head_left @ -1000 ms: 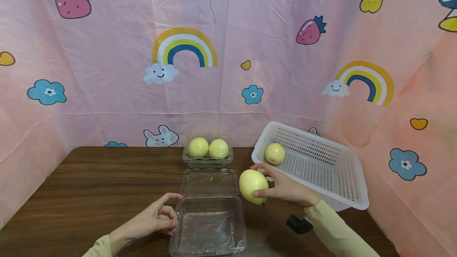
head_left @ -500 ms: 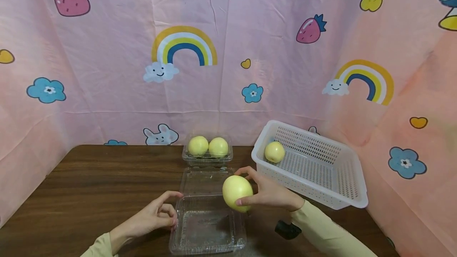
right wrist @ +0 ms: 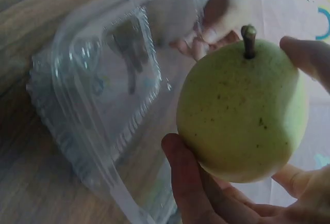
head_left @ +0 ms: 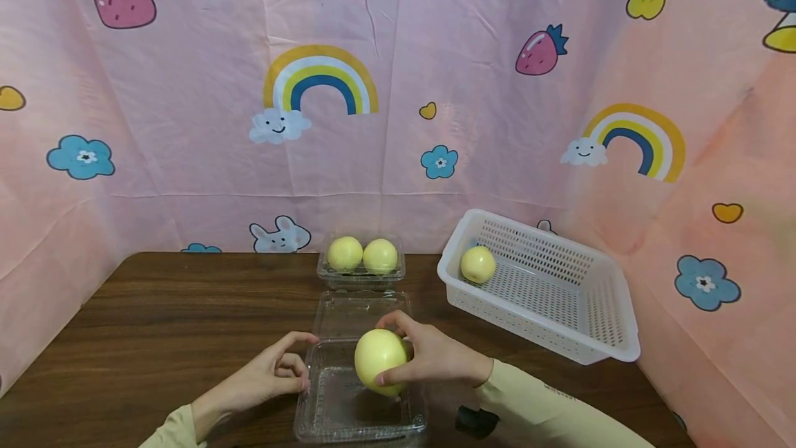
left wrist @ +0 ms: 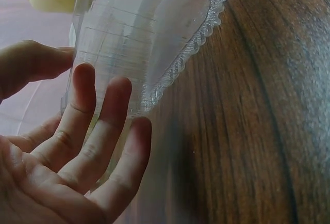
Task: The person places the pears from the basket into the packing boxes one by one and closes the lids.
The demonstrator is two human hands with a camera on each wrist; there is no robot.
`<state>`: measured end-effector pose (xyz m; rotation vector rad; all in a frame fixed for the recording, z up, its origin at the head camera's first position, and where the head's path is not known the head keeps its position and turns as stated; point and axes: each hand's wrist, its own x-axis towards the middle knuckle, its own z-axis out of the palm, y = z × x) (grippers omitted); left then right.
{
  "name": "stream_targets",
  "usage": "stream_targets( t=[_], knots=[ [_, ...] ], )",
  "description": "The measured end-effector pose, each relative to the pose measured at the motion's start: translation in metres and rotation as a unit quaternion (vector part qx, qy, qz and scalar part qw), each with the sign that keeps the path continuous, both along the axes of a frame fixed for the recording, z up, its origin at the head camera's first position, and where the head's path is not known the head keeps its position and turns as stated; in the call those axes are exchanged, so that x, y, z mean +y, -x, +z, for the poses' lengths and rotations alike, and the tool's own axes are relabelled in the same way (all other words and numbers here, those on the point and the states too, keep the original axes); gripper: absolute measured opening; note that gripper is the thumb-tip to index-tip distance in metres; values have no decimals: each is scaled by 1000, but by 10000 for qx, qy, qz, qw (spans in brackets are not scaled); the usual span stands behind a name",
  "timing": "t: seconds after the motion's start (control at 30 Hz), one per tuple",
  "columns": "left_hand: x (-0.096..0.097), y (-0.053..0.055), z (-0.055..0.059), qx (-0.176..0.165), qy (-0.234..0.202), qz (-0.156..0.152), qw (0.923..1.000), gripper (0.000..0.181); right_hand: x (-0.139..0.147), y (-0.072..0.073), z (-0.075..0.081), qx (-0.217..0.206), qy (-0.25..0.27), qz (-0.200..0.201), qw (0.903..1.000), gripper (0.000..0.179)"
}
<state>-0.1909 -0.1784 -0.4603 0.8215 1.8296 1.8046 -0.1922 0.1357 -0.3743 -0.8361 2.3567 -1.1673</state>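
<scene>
My right hand [head_left: 432, 355] holds a pale yellow-green pear [head_left: 381, 359] over an opened clear plastic clamshell box [head_left: 311, 427]. Its fingers and thumb lie around the pear's sides; the short brown stem [right wrist: 249, 41] shows in the right wrist view. Below the pear, the box's base has no fruit visible in it. The box's lid [head_left: 363, 313] lies folded back behind the base. My left hand [head_left: 258, 375] holds the box's left side. In the left wrist view, the thumb [left wrist: 41, 61] touches the rim and several fingertips [left wrist: 118, 87] lie against the outer wall.
Another clear box [head_left: 361, 281] with two pears [head_left: 345, 254] visible stands at the table's back edge. To the right sits a white perforated basket [head_left: 535, 327] with one pear [head_left: 478, 265] inside. A patterned pink cloth [head_left: 398, 178] hangs behind the brown wooden table [head_left: 162, 337].
My right hand has carried the pear leftward and slightly nearer, from beside the box's right edge to over its base. My left hand has kept its place on the box.
</scene>
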Motion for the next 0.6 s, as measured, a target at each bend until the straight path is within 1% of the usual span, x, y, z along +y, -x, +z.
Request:
stream_targets(
  t=[0.13,0.27,0.43,0.6],
  knots=[
    [0,0,1,52,91,45,9999,59,-9,-2,-6,-39,8,30,10000,55],
    [0,1,2,95,136,53,9998,57,-19,-4,-12,22,-105,-43,9999,57],
    [1,1,4,134,194,70,9997,56,-30,-7,-16,142,-367,-295,9988,59],
    [2,1,3,194,172,65,9996,55,-42,-10,-20,130,-639,-583,9962,59]
  ],
)
